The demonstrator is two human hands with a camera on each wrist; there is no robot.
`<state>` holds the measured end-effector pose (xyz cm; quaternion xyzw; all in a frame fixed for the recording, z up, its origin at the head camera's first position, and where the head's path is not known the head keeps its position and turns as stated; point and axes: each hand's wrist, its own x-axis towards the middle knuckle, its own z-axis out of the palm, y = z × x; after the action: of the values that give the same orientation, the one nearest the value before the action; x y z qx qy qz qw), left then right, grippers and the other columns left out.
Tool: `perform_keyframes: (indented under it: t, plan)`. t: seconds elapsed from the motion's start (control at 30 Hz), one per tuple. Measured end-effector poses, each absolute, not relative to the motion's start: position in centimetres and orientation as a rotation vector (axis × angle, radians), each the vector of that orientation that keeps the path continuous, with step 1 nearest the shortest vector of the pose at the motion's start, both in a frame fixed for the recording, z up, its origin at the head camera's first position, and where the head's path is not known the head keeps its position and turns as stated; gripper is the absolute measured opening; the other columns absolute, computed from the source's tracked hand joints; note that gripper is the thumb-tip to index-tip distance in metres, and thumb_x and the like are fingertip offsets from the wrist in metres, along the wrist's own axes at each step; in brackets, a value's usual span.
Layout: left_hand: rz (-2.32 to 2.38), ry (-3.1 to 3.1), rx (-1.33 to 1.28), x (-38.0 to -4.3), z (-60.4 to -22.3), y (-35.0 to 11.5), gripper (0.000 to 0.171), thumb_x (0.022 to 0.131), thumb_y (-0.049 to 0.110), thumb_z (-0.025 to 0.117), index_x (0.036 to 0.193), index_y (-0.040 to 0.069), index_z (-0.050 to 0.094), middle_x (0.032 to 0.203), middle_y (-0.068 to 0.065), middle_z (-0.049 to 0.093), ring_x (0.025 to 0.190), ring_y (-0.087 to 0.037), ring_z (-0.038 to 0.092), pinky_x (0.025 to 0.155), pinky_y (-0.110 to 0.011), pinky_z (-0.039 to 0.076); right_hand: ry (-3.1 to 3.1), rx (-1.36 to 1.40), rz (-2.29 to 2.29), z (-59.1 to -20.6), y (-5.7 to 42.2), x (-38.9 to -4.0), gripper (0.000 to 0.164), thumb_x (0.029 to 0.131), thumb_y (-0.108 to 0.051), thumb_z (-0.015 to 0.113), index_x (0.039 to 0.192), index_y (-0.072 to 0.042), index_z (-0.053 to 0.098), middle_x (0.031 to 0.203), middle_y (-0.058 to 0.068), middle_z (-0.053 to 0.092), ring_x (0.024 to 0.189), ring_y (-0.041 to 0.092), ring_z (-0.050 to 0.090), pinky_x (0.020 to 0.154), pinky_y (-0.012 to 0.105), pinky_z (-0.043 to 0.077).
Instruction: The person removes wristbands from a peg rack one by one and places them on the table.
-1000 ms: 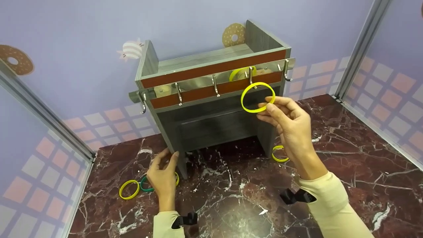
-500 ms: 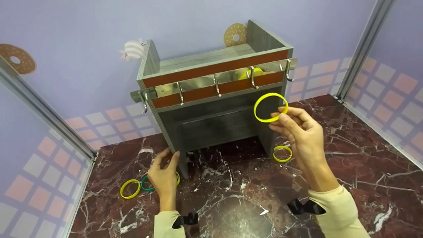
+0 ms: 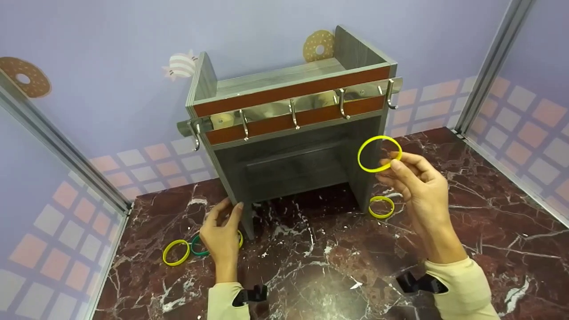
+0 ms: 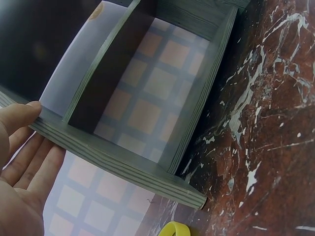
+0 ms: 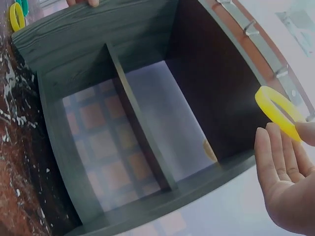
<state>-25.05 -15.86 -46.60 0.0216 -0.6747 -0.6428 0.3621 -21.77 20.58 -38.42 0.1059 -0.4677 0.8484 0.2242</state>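
A grey wooden shelf rack (image 3: pixel 291 171) stands on the marbled table, with a metal hook rail (image 3: pixel 266 114) across its red-brown front. My left hand (image 3: pixel 221 242) grips the edge of its left side panel low down, the thumb inside and the fingers outside in the left wrist view. Between thumb and fingers, my right hand (image 3: pixel 422 191) pinches a thin yellow wristband (image 3: pixel 378 138), raised in front of the rack's right side, below the rail. That wristband also shows as a yellow loop (image 5: pixel 268 109) in the right wrist view. All the hooks visible in the head view hang bare.
Another yellow wristband (image 3: pixel 381 217) lies by the rack's right foot. Left of the rack are a yellow wristband (image 3: pixel 165 258), a green wristband (image 3: pixel 200 254) and a yellow one (image 3: pixel 241 240) partly hidden behind the left hand. Patterned lilac walls (image 3: pixel 266 26) enclose the table.
My right hand has moved right and down, away from the hook rail, carrying the yellow wristband. The left hand keeps its grip on the side panel.
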Motion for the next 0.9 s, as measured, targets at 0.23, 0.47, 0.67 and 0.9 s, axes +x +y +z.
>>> perform_keyframes:
  t: [0.23,0.47,0.67,0.9]
  plan:
    - [-1.637,-1.758,0.057,-25.0,-46.6,-15.8,0.025,0.089,0.000,0.085,0.112,-0.006,0.078,0.105,-0.020,0.076,0.092,-0.008,0.074,0.083,-0.023,0.063,-1.286,0.248,2.336,-39.2,21.6,-21.8,0.014,0.103,0.006,0.065,0.114,0.012,0.068,0.103,0.025,0.075,0.086,0.028,0.077,0.080,0.041,0.066]
    - [-1.638,-1.745,0.062,-25.0,-46.5,-15.8,0.026,0.088,-0.001,0.086,0.112,-0.008,0.078,0.105,-0.022,0.076,0.090,-0.009,0.074,0.081,-0.022,0.063,-1.278,0.208,2.347,-39.5,22.2,-22.0,0.014,0.102,0.005,0.067,0.114,0.012,0.069,0.102,0.023,0.075,0.085,0.027,0.077,0.078,0.038,0.066]
    - [-1.627,-1.756,0.054,-25.0,-46.6,-15.8,0.025,0.089,-0.001,0.085,0.113,-0.007,0.078,0.106,-0.021,0.076,0.092,-0.009,0.074,0.083,-0.023,0.062,-1.254,0.161,2.354,-39.7,23.2,-22.2,0.014,0.102,0.005,0.067,0.114,0.012,0.068,0.101,0.024,0.075,0.084,0.026,0.077,0.078,0.036,0.066]
    - [-1.626,-1.750,0.045,-25.0,-46.6,-15.8,0.026,0.089,-0.001,0.085,0.113,-0.007,0.078,0.106,-0.021,0.076,0.092,-0.009,0.074,0.082,-0.020,0.062,-1.235,0.086,2.347,-39.9,24.5,-22.5,0.014,0.101,0.004,0.070,0.113,0.011,0.069,0.101,0.024,0.076,0.081,0.025,0.076,0.078,0.034,0.066]
